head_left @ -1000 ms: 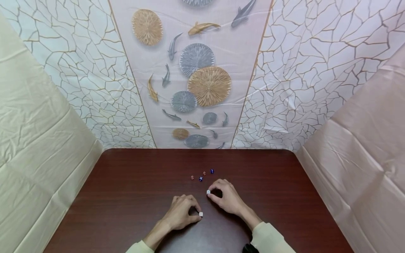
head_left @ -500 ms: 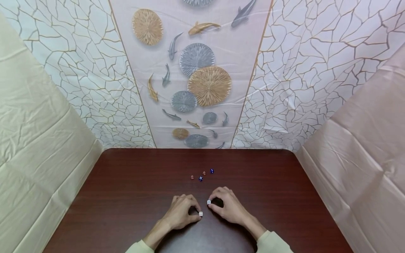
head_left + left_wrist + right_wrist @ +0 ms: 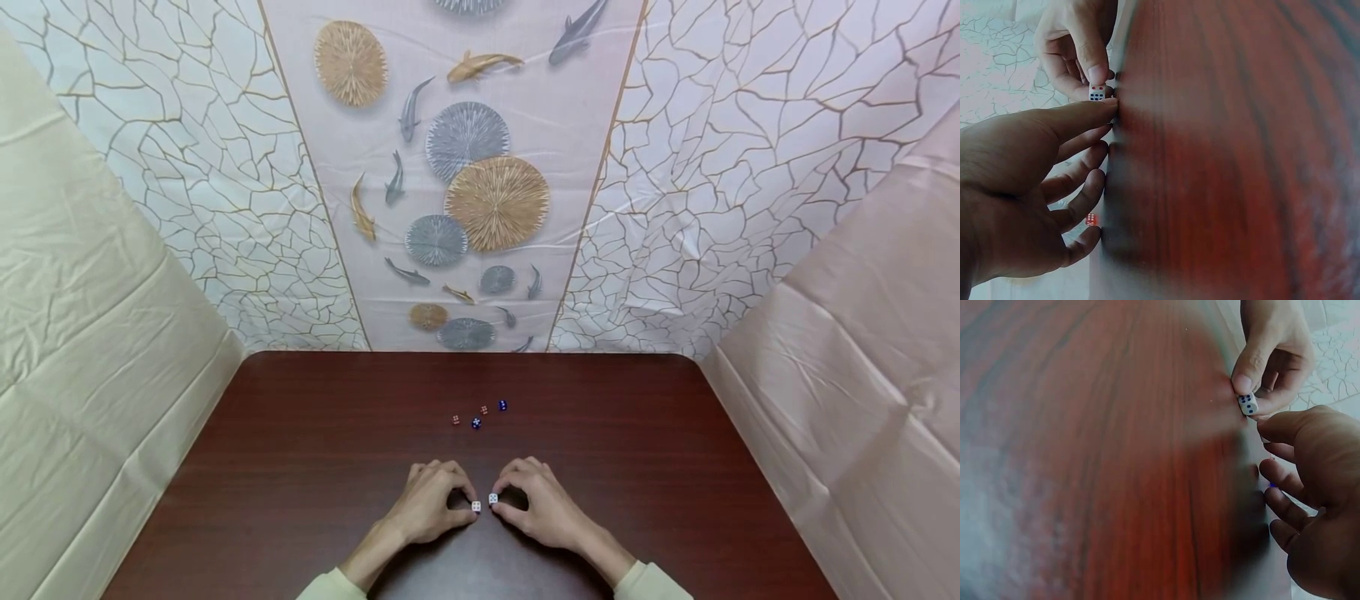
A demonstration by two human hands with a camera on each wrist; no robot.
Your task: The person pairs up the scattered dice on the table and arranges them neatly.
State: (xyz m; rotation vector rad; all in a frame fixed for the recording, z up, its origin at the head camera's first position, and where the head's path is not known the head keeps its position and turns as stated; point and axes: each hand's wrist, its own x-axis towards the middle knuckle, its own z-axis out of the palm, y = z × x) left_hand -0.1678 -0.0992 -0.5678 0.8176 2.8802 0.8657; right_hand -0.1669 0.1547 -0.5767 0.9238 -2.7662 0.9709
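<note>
My left hand (image 3: 435,507) is pinching a white die (image 3: 476,507) between thumb and forefinger, and my right hand (image 3: 542,507) is pinching a second white die (image 3: 492,498) the same way, so the fingers of each are standing only a die apart. The two dice are sitting close beside each other with a narrow gap between them, the right one lying slightly farther from me. Pale cuffs (image 3: 651,583) are covering my forearms just behind the wrists.

Beyond my knuckles, four more dice are lying in a loose cluster: a red die (image 3: 455,420) at the left, a blue die (image 3: 476,423), a second red die (image 3: 483,410) and, at the right, a second blue die (image 3: 502,406).

All this is happening on a dark reddish-brown bench (image 3: 322,433), whose streaked wood grain is showing in the wrist views. Its near part is catching a greyish sheen, and its far corners are curving round.

Behind it a patterned cloth (image 3: 570,150) is hanging, its middle panel carrying gold and grey discs and fish, its white flanks carrying crackle lines. A cream drape (image 3: 90,333) is closing in the left side, a pinkish-beige drape (image 3: 840,392) the right, both creasing.
</note>
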